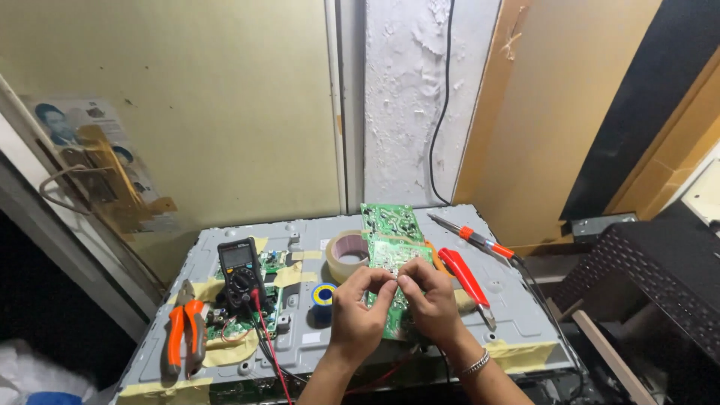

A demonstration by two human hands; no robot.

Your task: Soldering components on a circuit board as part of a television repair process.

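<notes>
Pinching something too small to make out, my left hand [358, 309] and right hand [433, 300] meet fingertip to fingertip over the green circuit board [391, 244] lying on the grey metal panel [517, 315] — work seemingly mid-way. Alongside: tape roll [346, 253], solder spool [323, 298], multimeter [238, 274] with trailing leads, orange pliers [185, 335], red cutter [466, 279], soldering iron [480, 241] — none blocking my hands.

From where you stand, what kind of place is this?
Most likely a small electronics repair bench. Both hands work on a green circuit board over an opened metal panel, with a multimeter and orange pliers alongside.
</notes>
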